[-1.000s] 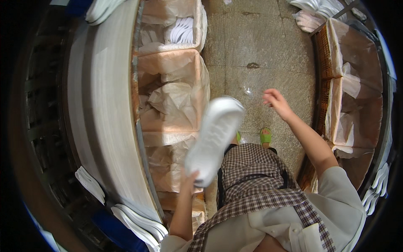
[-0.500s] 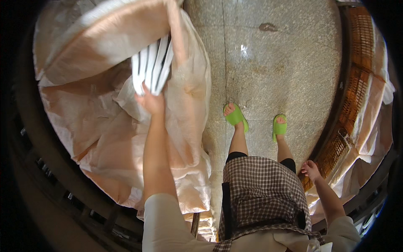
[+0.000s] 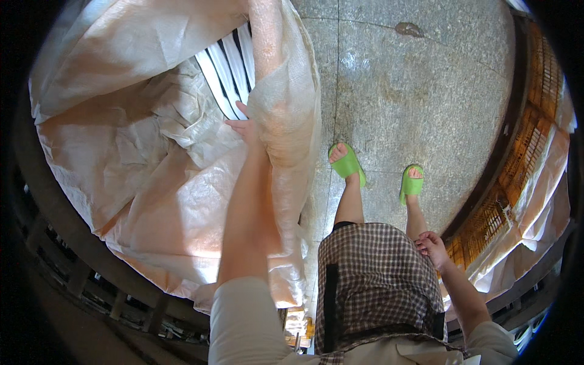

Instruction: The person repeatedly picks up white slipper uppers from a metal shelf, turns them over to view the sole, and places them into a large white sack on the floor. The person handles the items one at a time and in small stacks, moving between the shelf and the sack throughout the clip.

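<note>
My left hand reaches down into a large pale pink woven sack. Its fingers are apart at the near end of a bundle of long white strips with dark gaps between them. The strips lie against the sack's right inner wall, and their far ends are hidden under the folded rim. My right hand hangs by the right side of my checked apron, its fingers loosely curled with nothing visible in them.
At the right edge stand orange-brown slatted crates with pale sheeting beside them. Grey speckled floor with a dark patch lies between sack and crates. I stand there in green slippers. A dark railing curves along the lower left.
The white strips sit deeper in the sack, along its right wall. My left hand has shifted right, its fingers now at their near end. My right hand has moved in toward the apron.
</note>
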Available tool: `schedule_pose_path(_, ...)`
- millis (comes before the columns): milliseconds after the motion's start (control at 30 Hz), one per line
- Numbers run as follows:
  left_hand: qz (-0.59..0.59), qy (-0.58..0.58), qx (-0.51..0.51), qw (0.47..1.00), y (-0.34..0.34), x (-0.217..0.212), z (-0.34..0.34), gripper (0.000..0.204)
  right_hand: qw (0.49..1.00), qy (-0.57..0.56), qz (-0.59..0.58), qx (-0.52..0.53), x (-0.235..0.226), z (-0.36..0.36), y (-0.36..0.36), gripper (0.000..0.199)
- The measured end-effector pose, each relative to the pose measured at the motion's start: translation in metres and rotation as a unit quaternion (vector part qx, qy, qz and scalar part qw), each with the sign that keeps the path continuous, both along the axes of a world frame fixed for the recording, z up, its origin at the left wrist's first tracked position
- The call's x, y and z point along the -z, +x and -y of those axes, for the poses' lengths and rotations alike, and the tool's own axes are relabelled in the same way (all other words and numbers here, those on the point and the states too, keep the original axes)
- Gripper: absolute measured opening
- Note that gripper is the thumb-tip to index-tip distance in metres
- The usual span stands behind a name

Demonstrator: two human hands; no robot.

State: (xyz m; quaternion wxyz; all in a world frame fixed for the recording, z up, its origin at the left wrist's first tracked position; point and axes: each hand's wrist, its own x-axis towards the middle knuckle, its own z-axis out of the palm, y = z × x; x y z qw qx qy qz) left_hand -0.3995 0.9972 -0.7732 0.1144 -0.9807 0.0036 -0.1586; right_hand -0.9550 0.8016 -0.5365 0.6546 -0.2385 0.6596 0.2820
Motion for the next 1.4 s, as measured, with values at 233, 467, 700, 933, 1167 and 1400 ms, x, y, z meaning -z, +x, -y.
schedule_pose_path(233,-0.411,-0.056,0.076,0.907,0.023,-0.085,-0.024,0.065,0.992,0.006,0.124,0.036,-0.020,-0.003,0.018,0.012)
schedule_pose_path(467,-0.346,-0.339,0.150,0.862,-0.083,-0.335,-0.016,0.068,0.941,-0.201,0.228,-0.152,-0.078,0.028,0.056,0.010)
schedule_pose_path(700,-0.745,-0.421,0.357,0.374,-0.189,-0.654,-0.067,0.070,0.892,-0.231,0.258,-0.291,-0.098,0.067,0.024,0.015)
schedule_pose_path(933,-0.122,-0.674,0.138,0.715,-0.175,-0.864,-0.229,0.048,0.812,-0.303,0.018,-0.499,-0.139,0.134,-0.023,0.021)
schedule_pose_path(1167,0.196,-0.702,-0.265,0.631,-0.079,-0.821,-0.491,0.053,0.823,-0.292,0.116,-0.473,-0.134,0.091,-0.003,0.018)
schedule_pose_path(1400,0.044,-0.803,-0.304,0.510,-0.020,-0.743,-0.576,0.045,0.813,-0.286,0.239,-0.446,-0.140,-0.033,0.039,0.022)
